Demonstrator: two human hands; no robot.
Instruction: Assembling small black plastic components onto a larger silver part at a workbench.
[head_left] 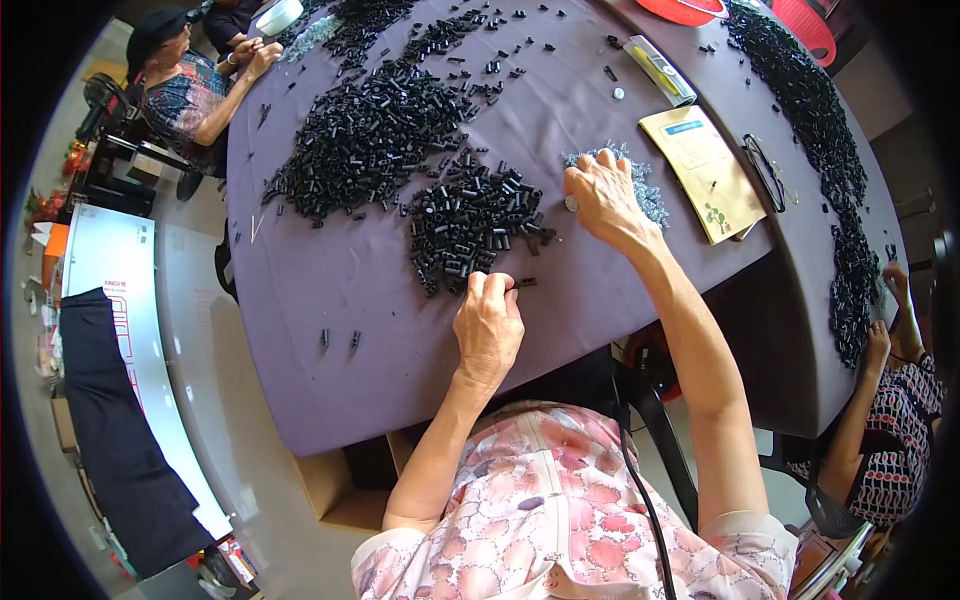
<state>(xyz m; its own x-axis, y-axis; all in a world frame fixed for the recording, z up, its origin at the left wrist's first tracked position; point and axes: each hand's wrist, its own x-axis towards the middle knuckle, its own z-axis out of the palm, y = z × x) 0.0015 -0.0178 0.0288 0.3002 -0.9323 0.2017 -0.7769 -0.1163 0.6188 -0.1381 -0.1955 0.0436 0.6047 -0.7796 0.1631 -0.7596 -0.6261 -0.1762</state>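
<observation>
My left hand point(488, 330) is closed in a pinch at the near edge of a small heap of black plastic pieces point(475, 220). A short black tube-like piece point(526, 283) sticks out to the right from its fingertips. Farther right, my right hand point(608, 197) reaches down with curled fingers onto a pile of small clear, silvery-blue parts point(650, 190). Its fingertips are partly hidden, so what they pinch does not show. A larger heap of the same black pieces point(370, 135) lies beyond, to the left.
A yellow booklet point(702, 175), eyeglasses point(765, 172) and a clear case point(660, 72) lie right of my right hand. Two loose black pieces point(340, 340) rest near the left edge. Co-workers sit at far left point(185, 95) and right point(890, 430). Another black heap point(845, 220) covers the right table.
</observation>
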